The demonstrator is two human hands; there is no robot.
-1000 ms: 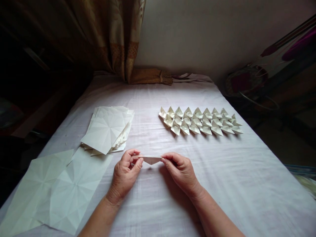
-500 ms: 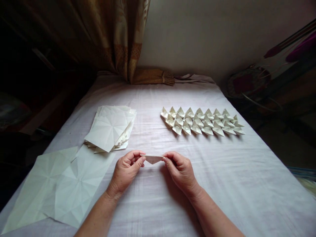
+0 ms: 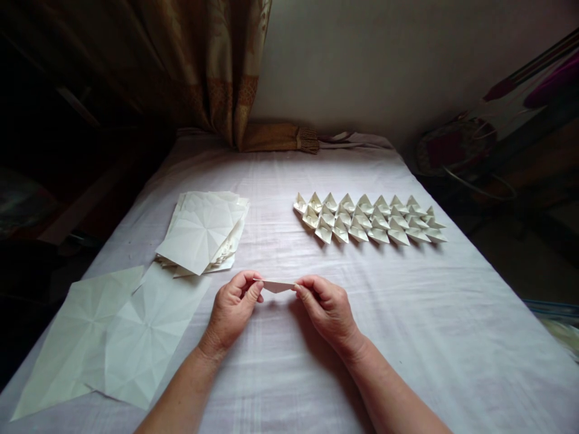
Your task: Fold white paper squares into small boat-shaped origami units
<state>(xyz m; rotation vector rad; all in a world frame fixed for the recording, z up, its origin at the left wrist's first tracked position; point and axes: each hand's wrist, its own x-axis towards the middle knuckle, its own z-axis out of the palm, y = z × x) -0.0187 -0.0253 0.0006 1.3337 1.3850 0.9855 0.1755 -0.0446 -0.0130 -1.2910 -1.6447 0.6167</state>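
Your left hand [image 3: 233,304] and right hand [image 3: 330,310], each grip pinched closed on 1 end, tip the folded paper [image 3: 278,286], level 1 second ago, slightly askew above the pale cloth [image 3: 407,313], apart from the paper rows [image 3: 379,235].

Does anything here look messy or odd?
On the left, the paper stack is uneven, its edges fanned, and loose creased sheets overlap askew. The folded paper pieces on the right sit in neat rows. Nothing looks spilled.
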